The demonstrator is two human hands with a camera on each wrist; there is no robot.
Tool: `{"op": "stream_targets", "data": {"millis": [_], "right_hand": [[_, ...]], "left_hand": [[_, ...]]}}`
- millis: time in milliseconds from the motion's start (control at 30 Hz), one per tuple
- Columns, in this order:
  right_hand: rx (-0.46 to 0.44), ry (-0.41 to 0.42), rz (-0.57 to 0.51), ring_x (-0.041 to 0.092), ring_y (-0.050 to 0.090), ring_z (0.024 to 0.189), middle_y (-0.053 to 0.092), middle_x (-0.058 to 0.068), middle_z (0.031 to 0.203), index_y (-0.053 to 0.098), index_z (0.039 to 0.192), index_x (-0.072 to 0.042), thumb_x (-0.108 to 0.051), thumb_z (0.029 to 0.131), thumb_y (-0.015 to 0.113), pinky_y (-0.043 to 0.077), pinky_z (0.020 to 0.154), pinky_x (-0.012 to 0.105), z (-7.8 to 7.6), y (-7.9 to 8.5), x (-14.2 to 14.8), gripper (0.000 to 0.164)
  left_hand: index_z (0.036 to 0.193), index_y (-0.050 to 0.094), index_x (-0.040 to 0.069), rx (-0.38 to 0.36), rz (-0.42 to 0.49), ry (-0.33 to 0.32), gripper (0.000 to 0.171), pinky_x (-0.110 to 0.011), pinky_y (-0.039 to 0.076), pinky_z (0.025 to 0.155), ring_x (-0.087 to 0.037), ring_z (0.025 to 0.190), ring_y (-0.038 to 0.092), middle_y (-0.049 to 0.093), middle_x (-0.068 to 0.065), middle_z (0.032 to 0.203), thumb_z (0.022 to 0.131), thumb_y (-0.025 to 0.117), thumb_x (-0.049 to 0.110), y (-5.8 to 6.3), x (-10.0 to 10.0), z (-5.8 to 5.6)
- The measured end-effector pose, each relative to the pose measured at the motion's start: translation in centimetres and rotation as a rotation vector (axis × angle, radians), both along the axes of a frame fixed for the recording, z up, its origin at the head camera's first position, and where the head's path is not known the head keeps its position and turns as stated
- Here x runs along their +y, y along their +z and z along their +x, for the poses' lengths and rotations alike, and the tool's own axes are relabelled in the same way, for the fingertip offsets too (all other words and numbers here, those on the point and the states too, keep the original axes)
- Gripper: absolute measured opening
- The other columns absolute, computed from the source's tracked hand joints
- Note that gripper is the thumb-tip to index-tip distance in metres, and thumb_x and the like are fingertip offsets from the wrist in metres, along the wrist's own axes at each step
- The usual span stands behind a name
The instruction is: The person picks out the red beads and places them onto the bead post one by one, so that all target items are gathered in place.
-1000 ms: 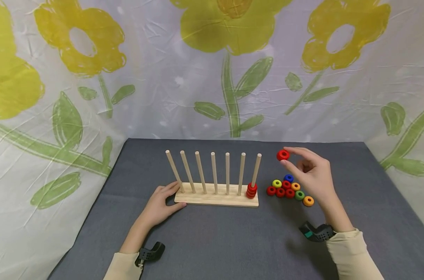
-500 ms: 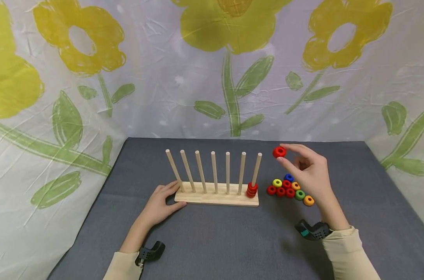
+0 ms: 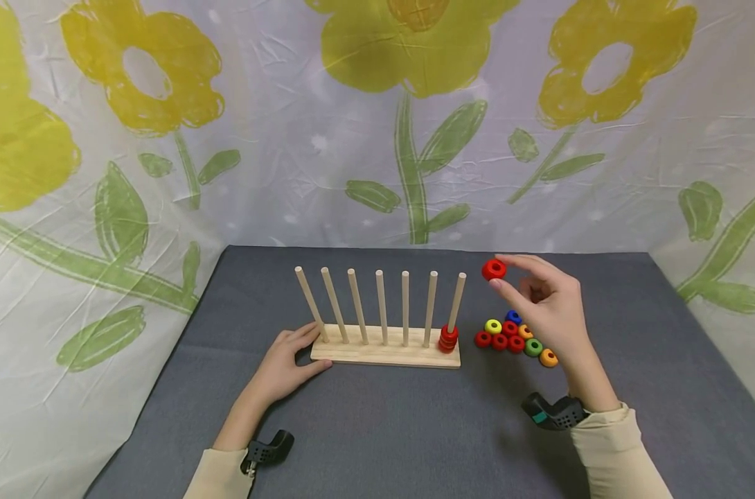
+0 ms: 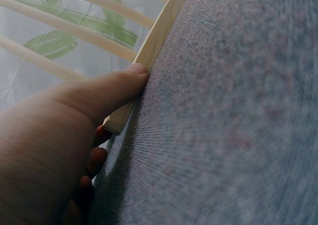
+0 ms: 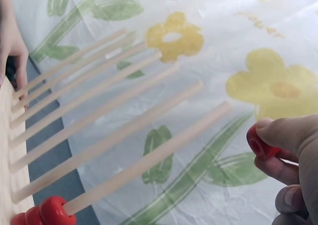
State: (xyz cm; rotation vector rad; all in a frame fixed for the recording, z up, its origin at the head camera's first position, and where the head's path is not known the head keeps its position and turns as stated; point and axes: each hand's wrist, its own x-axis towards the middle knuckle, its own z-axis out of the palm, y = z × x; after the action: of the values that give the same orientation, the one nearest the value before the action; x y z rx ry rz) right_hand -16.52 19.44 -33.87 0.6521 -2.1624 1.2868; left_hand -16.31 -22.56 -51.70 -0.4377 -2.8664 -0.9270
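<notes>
My right hand (image 3: 552, 301) pinches a red bead (image 3: 494, 269) between thumb and fingertips, its hole showing. It is held up to the right of the rightmost peg's tip, apart from it. In the right wrist view the red bead (image 5: 259, 144) sits right of that peg's end. A wooden peg stand (image 3: 384, 355) with several upright pegs rests on the table. Red beads (image 3: 448, 339) are stacked at the foot of the rightmost peg. My left hand (image 3: 284, 364) grips the stand's left end, thumb along the front edge (image 4: 161, 31) and fingers behind.
Several loose beads lie right of the stand, under my right hand: a blue one (image 3: 513, 317), a yellow one (image 3: 492, 326), a green one (image 3: 533, 347), an orange one (image 3: 548, 357) and red ones. A flowered cloth (image 3: 278, 159) hangs behind the grey table (image 3: 377, 430).
My right hand has moved a little left and slightly away from me with the red bead, bringing it nearer the rightmost peg. My left hand and the stand have stayed put.
</notes>
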Motion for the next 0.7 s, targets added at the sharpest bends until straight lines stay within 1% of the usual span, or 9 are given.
{"op": "stream_targets", "data": {"millis": [200, 300, 500, 600, 700], "right_hand": [[0.010, 0.019, -0.024, 0.011, 0.034, 0.046, 0.063, 0.009, 0.093, 0.072, 0.115, 0.008, 0.020, 0.079, 0.076, 0.028, 0.044, 0.026, 0.1, 0.5, -0.5, 0.038], [0.011, 0.032, -0.034, 0.011, 0.035, 0.046, 0.063, 0.011, 0.093, 0.072, 0.115, 0.008, 0.020, 0.079, 0.077, 0.028, 0.044, 0.026, 0.1, 0.7, -0.9, 0.039], [0.024, 0.043, -0.054, 0.011, 0.035, 0.046, 0.061, 0.008, 0.088, 0.073, 0.115, 0.008, 0.019, 0.078, 0.077, 0.028, 0.044, 0.027, 0.1, 0.9, -1.4, 0.038], [0.027, 0.043, -0.060, 0.011, 0.035, 0.046, 0.060, 0.006, 0.087, 0.073, 0.115, 0.008, 0.019, 0.078, 0.077, 0.028, 0.044, 0.027, 0.2, 1.1, -1.5, 0.039], [0.027, 0.049, -0.065, 0.011, 0.034, 0.046, 0.060, 0.007, 0.088, 0.072, 0.115, 0.008, 0.019, 0.078, 0.077, 0.027, 0.043, 0.027, 0.2, 1.0, -1.6, 0.039]], "left_hand": [[0.147, 0.054, 0.003, 0.005, -0.003, -0.004, 0.075, -0.054, 0.041, 0.099, -0.029, 0.120, 0.049, 0.048, -0.012, 0.152, 0.088, 0.081, 0.041, 0.0, 0.0, -0.1], [0.147, 0.054, 0.003, 0.007, -0.010, -0.001, 0.075, -0.055, 0.041, 0.098, -0.030, 0.120, 0.049, 0.047, -0.012, 0.152, 0.089, 0.080, 0.041, 0.0, -0.1, -0.1], [0.147, 0.054, 0.002, 0.002, -0.012, -0.001, 0.075, -0.055, 0.041, 0.099, -0.031, 0.121, 0.049, 0.047, -0.013, 0.152, 0.089, 0.080, 0.042, 0.1, -0.1, 0.0], [0.147, 0.054, 0.002, 0.002, -0.010, -0.003, 0.075, -0.055, 0.041, 0.099, -0.031, 0.121, 0.049, 0.048, -0.013, 0.152, 0.089, 0.080, 0.042, 0.1, 0.0, 0.0], [0.147, 0.054, 0.002, 0.003, -0.009, -0.005, 0.074, -0.055, 0.041, 0.099, -0.030, 0.120, 0.049, 0.048, -0.013, 0.152, 0.089, 0.080, 0.041, 0.1, 0.0, 0.0]]}}
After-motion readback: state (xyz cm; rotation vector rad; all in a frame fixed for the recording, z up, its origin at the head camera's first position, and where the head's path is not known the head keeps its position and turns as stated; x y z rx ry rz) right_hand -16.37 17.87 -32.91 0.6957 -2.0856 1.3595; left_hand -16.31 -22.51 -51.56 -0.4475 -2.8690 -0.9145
